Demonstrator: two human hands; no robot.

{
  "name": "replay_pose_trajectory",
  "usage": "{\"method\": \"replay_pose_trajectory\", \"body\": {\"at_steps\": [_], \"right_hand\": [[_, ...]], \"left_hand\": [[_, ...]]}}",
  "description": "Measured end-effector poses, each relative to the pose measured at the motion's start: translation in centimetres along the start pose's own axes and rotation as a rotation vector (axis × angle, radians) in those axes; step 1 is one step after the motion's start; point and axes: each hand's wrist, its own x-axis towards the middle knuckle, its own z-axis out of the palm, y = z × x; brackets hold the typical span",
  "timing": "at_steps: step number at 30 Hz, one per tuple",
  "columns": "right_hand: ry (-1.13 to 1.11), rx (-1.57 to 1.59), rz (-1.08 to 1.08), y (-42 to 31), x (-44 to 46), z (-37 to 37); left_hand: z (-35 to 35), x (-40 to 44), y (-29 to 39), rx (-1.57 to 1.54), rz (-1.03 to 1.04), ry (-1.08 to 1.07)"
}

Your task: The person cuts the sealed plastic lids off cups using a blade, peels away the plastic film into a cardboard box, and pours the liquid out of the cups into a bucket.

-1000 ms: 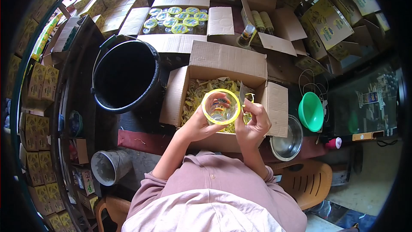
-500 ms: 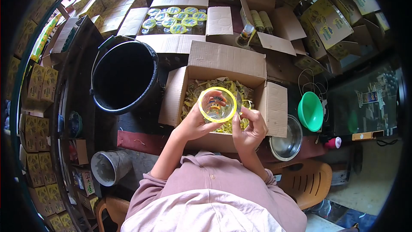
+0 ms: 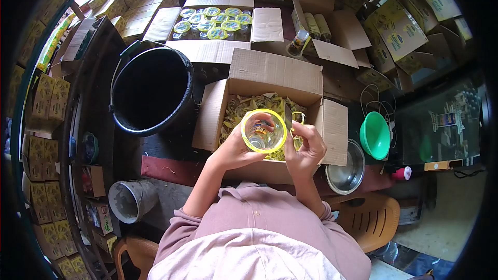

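Observation:
A clear cup [image 3: 258, 142] with a yellow rim is tilted so that its round end faces me. My left hand [image 3: 234, 148] wraps round it from the left, fingers showing through the clear wall. Just right of the rim, my right hand [image 3: 306, 150] pinches a thin blade [image 3: 288, 116] that points away from me. Both hands are above the near side of an open cardboard box [image 3: 275, 70], which holds yellow strips and scraps [image 3: 241, 106].
Farther back, an open box [image 3: 207, 52] holds several yellow-lidded cups [image 3: 217, 33]. A black bucket [image 3: 189, 91] is at left, a grey bucket [image 3: 124, 202] below it. At right are a green bowl [image 3: 375, 135], a metal bowl [image 3: 346, 176] and an orange chair [image 3: 386, 212].
The cup has tilted slightly in my left hand. My right hand with the blade moved left toward the rim, then back a little to the right.

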Motion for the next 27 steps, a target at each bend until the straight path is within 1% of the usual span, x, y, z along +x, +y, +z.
{"method": "replay_pose_trajectory", "body": {"at_steps": [2,5,7,16,19,22,24,27], "right_hand": [[0.007,-0.03,-0.003,-0.2,-0.4,-0.2],[-0.01,-0.043,-0.013,-0.5,-0.9,-0.4],[-0.036,-0.056,-0.037,-0.5,-1.1,-0.5],[-0.035,-0.102,-0.018,-0.5,-0.6,-0.3],[-0.037,-0.036,-0.013,0.2,-0.7,-0.4],[0.034,-0.004,0.057,-0.6,-0.8,-0.4],[0.034,0.01,0.042,-0.7,-1.2,-0.5],[-0.016,0.004,0.038,-0.4,-1.6,-0.6]], "left_hand": [[0.0,0.0,0.0,-0.034,0.002,0.023],[-0.2,0.0,0.3,0.001,-0.008,0.021],[-0.2,-0.1,0.3,-0.007,-0.022,0.006],[0.3,-0.2,0.4,-0.019,-0.009,-0.047],[0.4,-0.2,0.4,-0.065,0.011,-0.054],[0.3,0.0,0.4,-0.15,0.022,-0.014],[0.3,0.0,0.2,-0.18,0.04,0.023],[0.2,0.0,0.3,-0.116,0.01,-0.021]]}}
